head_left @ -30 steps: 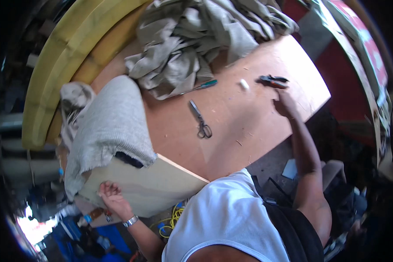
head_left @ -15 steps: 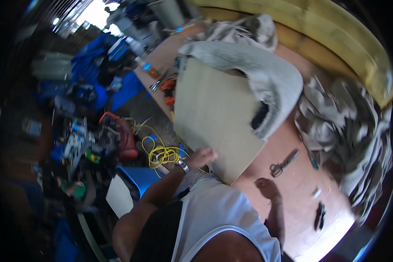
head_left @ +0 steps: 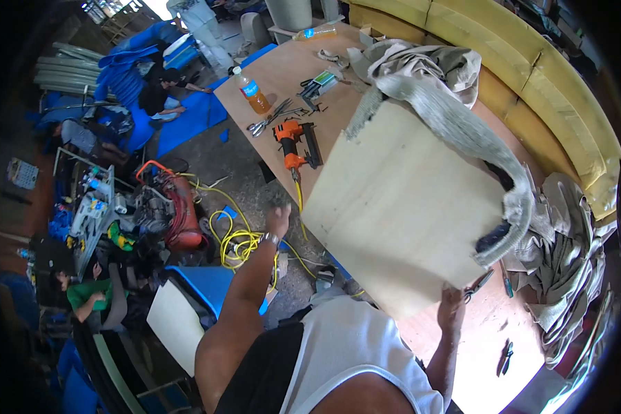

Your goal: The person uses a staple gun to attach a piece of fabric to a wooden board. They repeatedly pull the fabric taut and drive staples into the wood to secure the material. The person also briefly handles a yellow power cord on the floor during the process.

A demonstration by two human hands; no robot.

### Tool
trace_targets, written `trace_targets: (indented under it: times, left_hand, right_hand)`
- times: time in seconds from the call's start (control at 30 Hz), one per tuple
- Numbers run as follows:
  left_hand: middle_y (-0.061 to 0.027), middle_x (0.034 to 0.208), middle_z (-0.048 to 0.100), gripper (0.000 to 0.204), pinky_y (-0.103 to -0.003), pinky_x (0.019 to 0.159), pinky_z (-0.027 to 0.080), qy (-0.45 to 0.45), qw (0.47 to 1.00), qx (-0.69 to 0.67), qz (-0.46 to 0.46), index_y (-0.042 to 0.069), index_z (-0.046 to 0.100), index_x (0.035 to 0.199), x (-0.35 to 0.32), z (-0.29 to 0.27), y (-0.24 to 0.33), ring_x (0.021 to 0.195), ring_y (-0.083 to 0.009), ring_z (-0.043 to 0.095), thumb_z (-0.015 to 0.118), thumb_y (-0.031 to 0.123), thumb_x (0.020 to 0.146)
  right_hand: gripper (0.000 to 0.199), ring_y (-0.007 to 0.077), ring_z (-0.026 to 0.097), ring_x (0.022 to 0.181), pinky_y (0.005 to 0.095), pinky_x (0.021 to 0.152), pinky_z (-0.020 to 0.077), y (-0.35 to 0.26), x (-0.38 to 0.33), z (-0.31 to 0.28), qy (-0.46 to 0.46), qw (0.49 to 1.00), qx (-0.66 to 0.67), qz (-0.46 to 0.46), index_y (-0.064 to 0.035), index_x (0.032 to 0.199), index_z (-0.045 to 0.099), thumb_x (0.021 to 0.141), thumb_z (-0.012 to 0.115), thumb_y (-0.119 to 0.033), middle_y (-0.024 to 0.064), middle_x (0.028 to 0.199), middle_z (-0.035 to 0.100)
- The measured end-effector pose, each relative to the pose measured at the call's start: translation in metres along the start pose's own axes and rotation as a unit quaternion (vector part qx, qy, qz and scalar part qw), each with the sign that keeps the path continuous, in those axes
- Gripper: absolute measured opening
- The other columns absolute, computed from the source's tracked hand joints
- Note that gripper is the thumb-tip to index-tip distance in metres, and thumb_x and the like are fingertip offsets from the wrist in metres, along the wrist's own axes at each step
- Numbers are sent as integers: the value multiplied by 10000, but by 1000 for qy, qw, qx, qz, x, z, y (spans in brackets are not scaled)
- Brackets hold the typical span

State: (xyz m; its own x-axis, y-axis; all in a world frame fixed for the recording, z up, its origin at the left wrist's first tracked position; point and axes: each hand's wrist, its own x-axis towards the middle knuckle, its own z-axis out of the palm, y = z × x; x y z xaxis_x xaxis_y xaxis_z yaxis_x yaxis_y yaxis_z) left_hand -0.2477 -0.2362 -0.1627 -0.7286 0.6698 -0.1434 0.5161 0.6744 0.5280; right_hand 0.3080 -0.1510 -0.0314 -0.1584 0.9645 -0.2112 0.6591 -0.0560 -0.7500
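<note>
Red compressor [head_left: 176,207] and yellow hose [head_left: 238,241] lay on floor, left of centre. Left hand [head_left: 279,219] hung just beside tabletop [head_left: 338,96] edge, fingers loosely apart, holding nothing. Orange nail gun [head_left: 293,141] sat upper centre. Pale board [head_left: 407,207] lay mid-frame — grey fabric [head_left: 455,117] draped over its far edge. Right hand [head_left: 452,307] gripped board's near corner, lower right — scissors [head_left: 477,284] just beside it.

A plywood table [head_left: 366,90] bears a nail gun [head_left: 293,143], bottle [head_left: 251,92], board [head_left: 400,207] and fabric [head_left: 566,269].
</note>
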Motion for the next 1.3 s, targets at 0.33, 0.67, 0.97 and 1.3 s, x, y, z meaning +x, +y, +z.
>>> trace_targets:
  times: [0.33,0.67,0.97,1.3]
  left_hand:
    - [-275,1107,661,695,-473,904,531,30,979,-46,-195,-69,550,1176,277,65,-13,1038,-423,657,781,430,751]
    - [-118,822,708,311,-446,676,527,104,964,-234,-68,0,667,899,225,-15,34,743,-270,679,826,210,733]
    - [-50,869,619,178,-336,727,550,-144,811,-563,-61,20,627,1018,17,-130,-41,776,-160,622,641,152,899]
    - [-114,1067,656,384,-360,825,570,-347,792,-486,128,0,533,1162,-245,-85,152,979,-191,669,704,-7,818]
  right_hand:
    - [585,177,653,747,328,517,479,30,0,15,86,989,23,118,-44,1132,578,937,541,-594,98,842,617]
    - [594,147,668,734,276,503,476,18,-13,15,76,979,68,177,-47,1088,563,927,551,-619,63,900,624]
    - [335,221,658,920,364,769,526,2,-12,20,97,991,62,62,-4,1058,641,983,587,-326,147,1001,696]
    - [507,352,637,961,436,804,519,-63,-75,-5,285,957,-41,-11,-2,1275,555,904,680,-324,220,1098,617]
